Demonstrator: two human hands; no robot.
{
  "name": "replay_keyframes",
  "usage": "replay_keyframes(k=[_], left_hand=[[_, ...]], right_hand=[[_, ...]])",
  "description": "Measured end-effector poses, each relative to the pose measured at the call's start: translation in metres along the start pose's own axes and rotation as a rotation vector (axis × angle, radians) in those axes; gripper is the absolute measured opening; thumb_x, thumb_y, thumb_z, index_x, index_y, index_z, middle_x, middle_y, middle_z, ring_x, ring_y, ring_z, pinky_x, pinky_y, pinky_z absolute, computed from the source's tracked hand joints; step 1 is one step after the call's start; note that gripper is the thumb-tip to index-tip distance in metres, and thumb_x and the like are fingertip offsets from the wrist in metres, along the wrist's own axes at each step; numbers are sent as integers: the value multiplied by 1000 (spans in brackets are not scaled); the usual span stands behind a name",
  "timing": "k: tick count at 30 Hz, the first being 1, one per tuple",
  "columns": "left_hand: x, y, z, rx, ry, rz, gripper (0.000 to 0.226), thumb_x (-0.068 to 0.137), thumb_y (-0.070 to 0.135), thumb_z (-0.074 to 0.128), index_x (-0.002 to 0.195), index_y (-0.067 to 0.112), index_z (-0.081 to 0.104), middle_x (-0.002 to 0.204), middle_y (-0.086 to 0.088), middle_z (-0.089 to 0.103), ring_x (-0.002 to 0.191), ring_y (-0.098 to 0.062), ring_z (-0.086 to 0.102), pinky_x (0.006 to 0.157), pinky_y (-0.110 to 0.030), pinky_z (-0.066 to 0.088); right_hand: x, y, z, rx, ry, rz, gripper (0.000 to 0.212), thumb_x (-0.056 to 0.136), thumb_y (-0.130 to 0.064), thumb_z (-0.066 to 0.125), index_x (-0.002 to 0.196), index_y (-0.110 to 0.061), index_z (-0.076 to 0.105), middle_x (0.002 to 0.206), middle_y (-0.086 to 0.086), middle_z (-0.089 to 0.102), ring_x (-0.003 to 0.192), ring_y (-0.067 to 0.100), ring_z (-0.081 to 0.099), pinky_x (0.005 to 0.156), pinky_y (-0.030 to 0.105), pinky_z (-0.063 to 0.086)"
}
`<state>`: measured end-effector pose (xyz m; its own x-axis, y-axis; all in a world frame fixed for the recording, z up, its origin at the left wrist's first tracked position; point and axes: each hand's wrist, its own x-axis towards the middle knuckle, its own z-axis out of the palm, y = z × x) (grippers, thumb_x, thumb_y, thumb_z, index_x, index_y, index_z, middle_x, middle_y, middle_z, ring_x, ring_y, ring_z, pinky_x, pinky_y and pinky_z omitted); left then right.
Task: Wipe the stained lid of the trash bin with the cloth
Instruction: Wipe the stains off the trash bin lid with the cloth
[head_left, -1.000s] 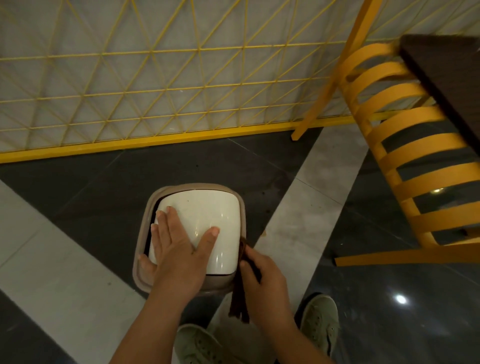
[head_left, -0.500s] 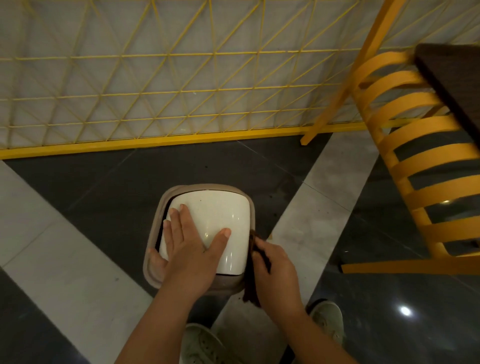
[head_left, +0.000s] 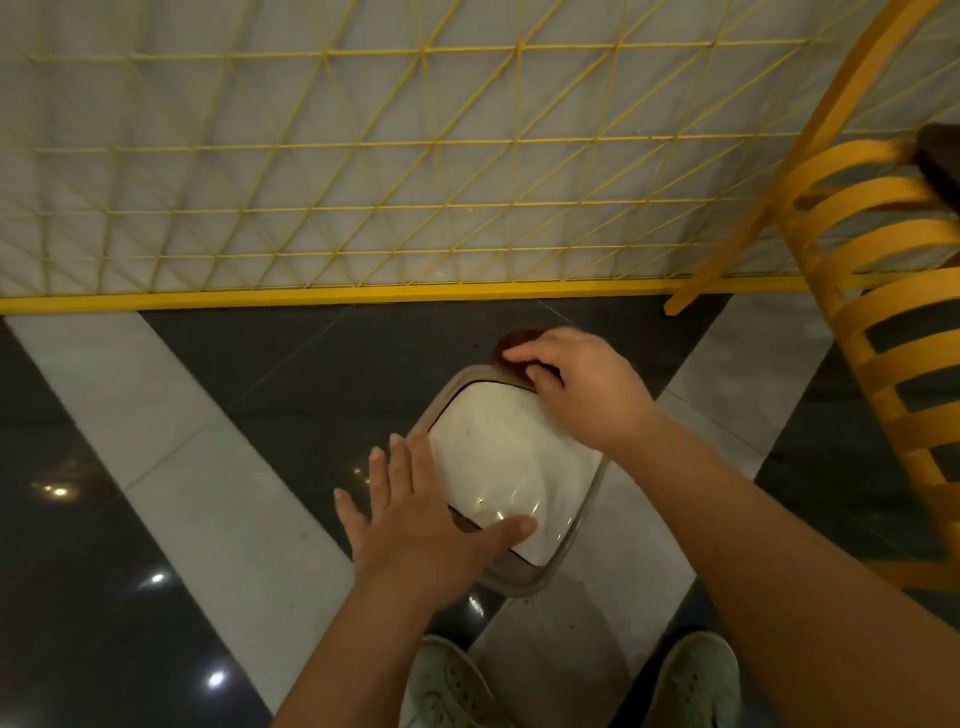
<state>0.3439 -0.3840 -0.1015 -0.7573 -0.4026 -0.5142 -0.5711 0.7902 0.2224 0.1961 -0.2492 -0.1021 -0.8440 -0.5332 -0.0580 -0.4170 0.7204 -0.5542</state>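
A small trash bin stands on the floor, with a glossy white lid (head_left: 501, 457) set in a taupe rim (head_left: 524, 582); small dark specks show on the lid. My left hand (head_left: 415, 514) lies flat on the lid's near left corner, fingers straight and spread, thumb on the white surface. My right hand (head_left: 582, 387) is at the far right corner of the lid, fingers curled over a dark brown cloth (head_left: 517, 345) pressed against the rim there. Most of the cloth is hidden under that hand.
A yellow wire-grid fence (head_left: 363, 208) with a yellow base bar runs along the back. A yellow slatted chair (head_left: 883, 312) stands at the right. The floor has dark glossy tiles and pale grey bands. My two pale shoes (head_left: 691, 680) show at the bottom.
My right hand has carried the cloth from the lid's near right side up to its far right corner. My left hand slid to the lid's near left corner. The view shifted.
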Motion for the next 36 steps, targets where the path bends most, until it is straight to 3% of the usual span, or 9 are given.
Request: replay_keyframes(k=[7,11,15,20,23,26,30,33,36], left_hand=[[4,-13,-8,4,5,-55,134,54,79,65,146,29,-20,158,0,-14,145,-26,-12,113,-60,0],[2,-21,-12,-168,-138,-115,135,54,69,75,147,33,-16,158,-2,12,142,-28,22,108,-52,27],[4,-28,-14,-281,-164,-161,121,57,60,80,150,28,9,150,-1,35,133,-26,39,101,-44,40],[11,-33,-17,-487,-127,-183,100,48,46,87,137,31,42,125,2,59,114,-24,56,96,-47,47],[13,-35,-16,-584,-46,-169,79,68,33,81,137,29,44,101,6,62,104,-18,59,97,-39,45],[14,-31,-14,-691,12,-132,43,92,31,55,134,26,50,128,1,57,117,-18,52,102,-33,37],[5,-10,8,-947,-94,-275,48,100,39,27,141,18,41,147,-5,38,135,-23,34,112,-37,22],[-2,3,29,-872,104,-270,48,100,41,20,147,31,29,157,6,19,144,-17,14,117,-46,0],[-4,9,42,-814,290,-245,46,101,40,19,146,35,29,156,10,17,144,-13,13,116,-44,-2]], right_hand=[[-28,18,3,23,-81,207,26,94,-23,53,110,-40,66,120,-8,56,109,13,50,95,27,39],[-72,23,-2,173,-64,391,23,96,-29,51,107,-47,60,116,-16,49,102,5,47,90,24,40],[-119,13,2,291,-17,489,25,96,-27,51,112,-46,56,114,-16,45,101,8,50,75,19,47],[-166,3,18,264,20,383,41,89,-19,62,100,-57,51,108,-22,52,96,10,61,85,36,56],[-171,-5,14,86,68,124,44,81,-15,70,111,-46,60,111,-20,61,105,8,58,95,33,49],[-160,-28,15,-25,21,-97,53,71,-16,78,115,-39,60,111,-12,66,100,9,61,88,31,51],[-138,-52,42,-153,-169,-362,43,72,-24,75,110,-41,65,112,-19,63,97,7,59,85,26,52],[-119,-42,48,-42,-147,-261,31,87,-29,52,113,-40,65,119,-16,60,104,9,55,91,27,46],[-105,-21,47,49,-34,-13,33,94,-32,42,119,-41,62,125,-12,59,115,9,51,103,28,39]])
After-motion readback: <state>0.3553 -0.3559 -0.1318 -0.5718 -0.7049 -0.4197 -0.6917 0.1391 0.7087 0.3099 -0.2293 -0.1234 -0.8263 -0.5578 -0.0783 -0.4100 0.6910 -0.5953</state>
